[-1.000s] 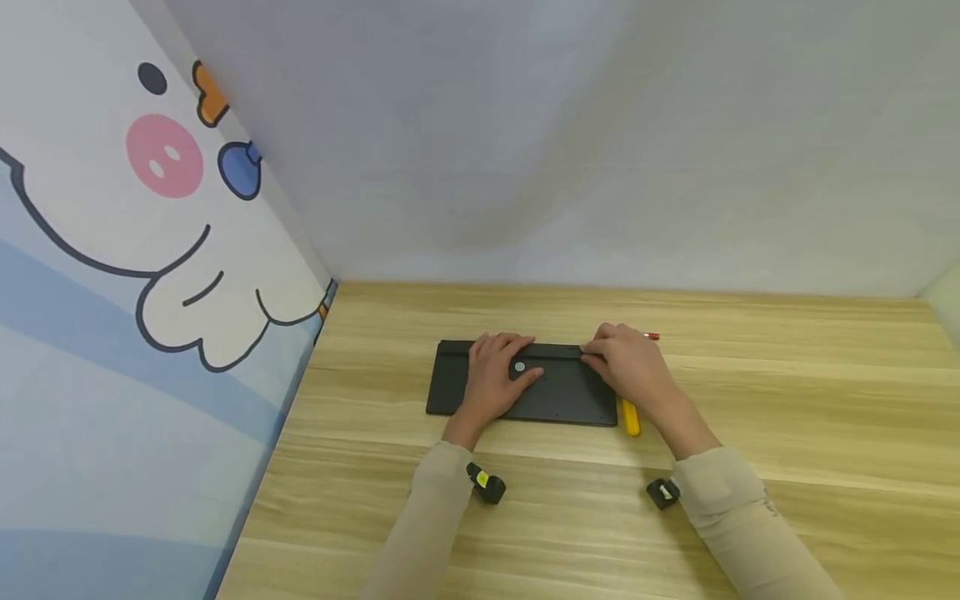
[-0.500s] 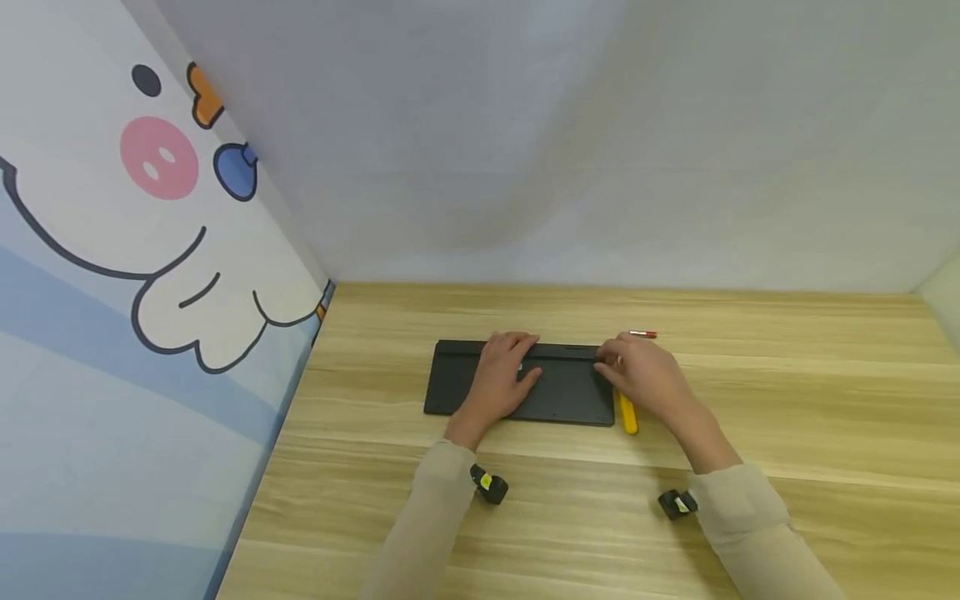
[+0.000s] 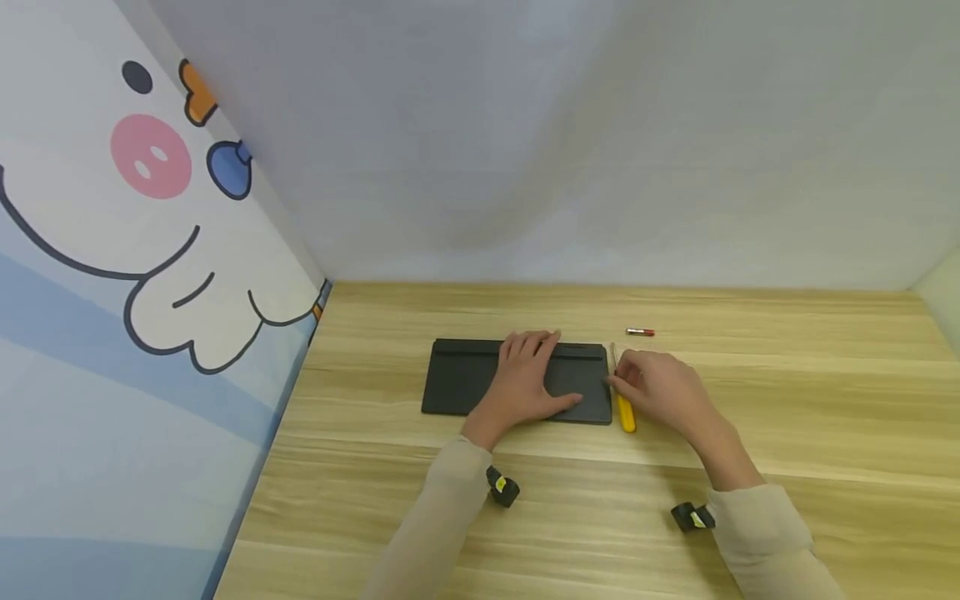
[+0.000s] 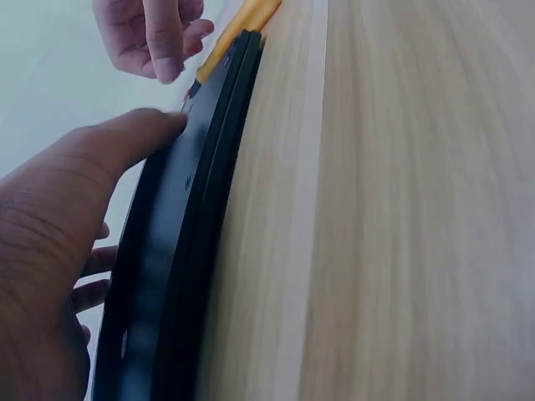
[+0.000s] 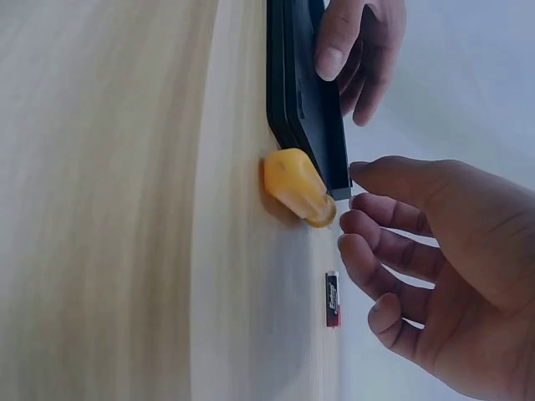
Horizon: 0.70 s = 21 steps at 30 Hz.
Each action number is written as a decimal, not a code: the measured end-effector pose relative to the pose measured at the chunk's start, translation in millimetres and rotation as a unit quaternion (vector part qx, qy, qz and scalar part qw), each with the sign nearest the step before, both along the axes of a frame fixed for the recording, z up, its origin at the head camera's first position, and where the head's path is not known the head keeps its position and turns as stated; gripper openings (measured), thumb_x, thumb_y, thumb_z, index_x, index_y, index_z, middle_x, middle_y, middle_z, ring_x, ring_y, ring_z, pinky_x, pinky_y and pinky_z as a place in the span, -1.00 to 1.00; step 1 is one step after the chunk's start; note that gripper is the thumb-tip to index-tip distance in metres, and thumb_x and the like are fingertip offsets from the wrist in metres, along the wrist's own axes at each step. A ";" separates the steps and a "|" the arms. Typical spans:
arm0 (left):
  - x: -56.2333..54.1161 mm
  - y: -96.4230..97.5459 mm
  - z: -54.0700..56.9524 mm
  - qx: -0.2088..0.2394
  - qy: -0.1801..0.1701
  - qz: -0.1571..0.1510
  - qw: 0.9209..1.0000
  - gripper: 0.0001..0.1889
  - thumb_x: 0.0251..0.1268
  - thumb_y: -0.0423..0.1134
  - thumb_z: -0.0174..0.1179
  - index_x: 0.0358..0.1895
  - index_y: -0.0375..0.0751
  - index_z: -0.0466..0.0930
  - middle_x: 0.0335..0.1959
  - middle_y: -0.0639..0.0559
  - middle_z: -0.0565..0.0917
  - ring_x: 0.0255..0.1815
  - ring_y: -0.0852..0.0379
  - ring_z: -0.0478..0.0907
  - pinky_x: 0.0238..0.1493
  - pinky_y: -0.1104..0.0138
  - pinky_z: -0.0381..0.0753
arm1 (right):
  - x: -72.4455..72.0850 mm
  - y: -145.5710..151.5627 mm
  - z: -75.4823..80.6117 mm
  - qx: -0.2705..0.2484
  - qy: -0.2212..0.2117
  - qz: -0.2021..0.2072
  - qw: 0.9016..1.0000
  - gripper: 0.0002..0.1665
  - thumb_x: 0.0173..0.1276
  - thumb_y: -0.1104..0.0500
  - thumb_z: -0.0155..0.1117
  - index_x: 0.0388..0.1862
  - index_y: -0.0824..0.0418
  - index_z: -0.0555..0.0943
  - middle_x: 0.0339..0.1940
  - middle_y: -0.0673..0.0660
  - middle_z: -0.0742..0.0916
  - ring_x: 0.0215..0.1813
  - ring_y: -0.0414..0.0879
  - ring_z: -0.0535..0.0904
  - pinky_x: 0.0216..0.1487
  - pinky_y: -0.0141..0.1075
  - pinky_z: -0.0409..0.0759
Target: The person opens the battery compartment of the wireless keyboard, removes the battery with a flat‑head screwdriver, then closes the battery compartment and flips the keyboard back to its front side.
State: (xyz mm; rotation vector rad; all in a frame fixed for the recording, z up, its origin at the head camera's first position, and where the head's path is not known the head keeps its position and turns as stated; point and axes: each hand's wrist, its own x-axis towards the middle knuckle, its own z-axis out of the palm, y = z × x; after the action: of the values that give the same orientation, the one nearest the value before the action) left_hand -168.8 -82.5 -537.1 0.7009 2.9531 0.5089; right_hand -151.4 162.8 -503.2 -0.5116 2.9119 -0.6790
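Note:
A black keyboard (image 3: 465, 379), seemingly face down with a raised ridge along its far edge, lies flat on the table. My left hand (image 3: 521, 387) rests on it with fingers and thumb spread. Just past the keyboard's right end is a screwdriver with a yellow handle (image 3: 627, 414); its thin shaft points away from me. Over the screwdriver hovers my right hand (image 3: 663, 390), its fingers loosely bent. In the right wrist view, the right fingertips (image 5: 359, 170) are close to the keyboard's corner, and nothing shows between them.
A small red-and-black battery (image 3: 640, 332) lies beyond the right hand. The wooden table (image 3: 810, 400) meets a pale wall (image 3: 600, 167) at the back and a cartoon-printed panel (image 3: 67, 375) on the left.
My right hand has left the keyboard's far right edge, moving right and nearer to me, over the screwdriver. The left hand has slid right across the keyboard. The battery is now fully visible.

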 end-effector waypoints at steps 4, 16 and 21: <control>-0.7 11.0 2.5 -0.009 -0.005 -0.018 1.000 0.19 0.03 0.53 0.30 0.66 0.01 0.04 0.58 0.02 0.25 0.61 0.02 0.16 0.72 -0.09 -0.07 | 4.0 6.4 -2.6 0.002 -0.006 0.005 1.000 -0.80 0.44 0.02 0.33 -0.36 0.07 0.63 -0.51 -0.06 0.70 -0.50 -0.25 0.47 -0.47 -0.34 0.44; 0.9 37.9 5.4 -0.073 0.001 -0.054 0.996 0.39 -0.23 0.68 0.30 0.68 0.03 -0.03 0.60 0.02 0.22 0.61 0.02 0.19 0.71 0.04 0.06 | 12.6 11.9 -9.0 -0.011 -0.018 0.007 1.000 -0.81 0.44 0.05 0.34 -0.34 0.11 0.65 -0.52 -0.06 0.69 -0.50 -0.26 0.48 -0.45 -0.36 0.45; -2.2 43.9 6.1 -0.106 0.003 -0.066 0.992 0.44 -0.31 0.71 0.30 0.68 0.02 -0.05 0.56 0.00 0.26 0.57 0.02 0.23 0.67 0.05 0.15 | 12.6 13.1 -15.0 -0.024 -0.027 -0.002 0.999 -0.80 0.44 0.04 0.34 -0.36 0.09 0.64 -0.53 -0.06 0.67 -0.51 -0.25 0.46 -0.46 -0.38 0.43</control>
State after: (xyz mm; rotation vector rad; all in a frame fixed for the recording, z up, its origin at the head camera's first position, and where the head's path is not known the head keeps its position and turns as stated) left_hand -171.1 -38.6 -531.0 0.8630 2.8814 0.1801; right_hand -138.8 175.9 -518.1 -0.4842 2.8545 -0.7516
